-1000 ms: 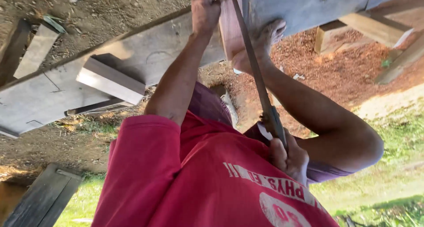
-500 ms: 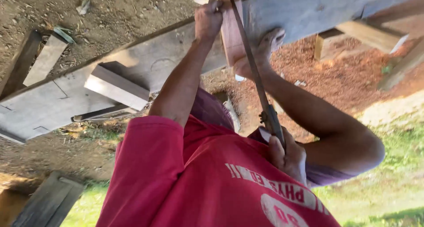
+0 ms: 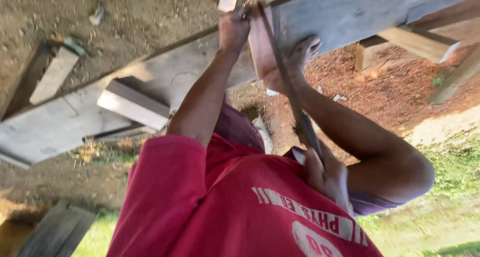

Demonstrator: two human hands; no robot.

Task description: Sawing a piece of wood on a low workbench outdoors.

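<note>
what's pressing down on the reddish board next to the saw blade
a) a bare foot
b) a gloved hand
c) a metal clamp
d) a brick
a: a bare foot, toes showing, rests on the reddish board lying across the grey plank, right beside the saw blade, while the right hand grips the saw's handle end near the red shirt.

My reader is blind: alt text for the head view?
A person in a red shirt holds a saw against a reddish board, left hand at its far end, right hand on the handle, a bare foot pressing the board onto a grey plank.
</note>
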